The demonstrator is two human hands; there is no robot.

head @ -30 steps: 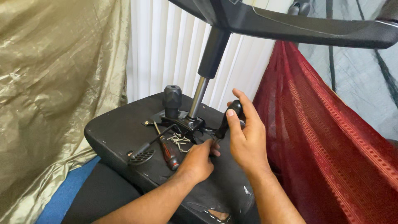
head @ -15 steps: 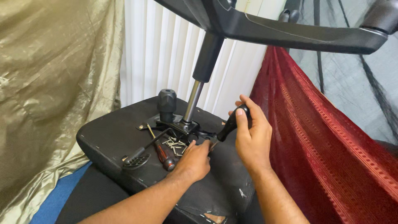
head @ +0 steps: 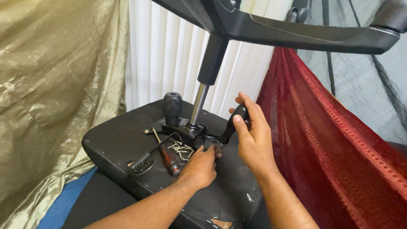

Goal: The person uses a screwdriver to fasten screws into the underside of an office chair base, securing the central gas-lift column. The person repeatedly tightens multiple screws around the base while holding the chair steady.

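Nearest the camera, two bare forearms reach up from the bottom edge toward an upturned office chair seat (head: 114, 144), a black padded slab lying bottom side up, with a small tear in its covering close to the viewer. Take this seat as the landmark. On its underside, near the middle, the left hand (head: 199, 167) lies palm down with its fingers curled forward, fingertips touching the black metal mechanism plate (head: 186, 129) bolted there; whether it pinches anything cannot be told. Just right of that, the right hand (head: 252, 135) is closed around the black handle of a tool (head: 231, 125), thumb pressed on top, with the shaft angled down to the plate beside the left fingertips.

Left of the left hand, still on the seat, lie a red and black screwdriver (head: 169, 159), a loose scatter of small silver screws (head: 182, 149) and a black lever with a ribbed paddle end (head: 142, 165). Farther back on the seat, a black knurled knob (head: 172, 106) stands upright on the plate, and beside it the silver gas cylinder (head: 199, 104) rises to the black chair base (head: 296, 34), whose legs spread overhead.

Left of the seat hangs crumpled gold fabric (head: 55, 85), with blue cloth (head: 63, 203) below it. Right of the seat drapes red fabric (head: 330, 140). Behind the seat are white vertical blinds (head: 169, 55).
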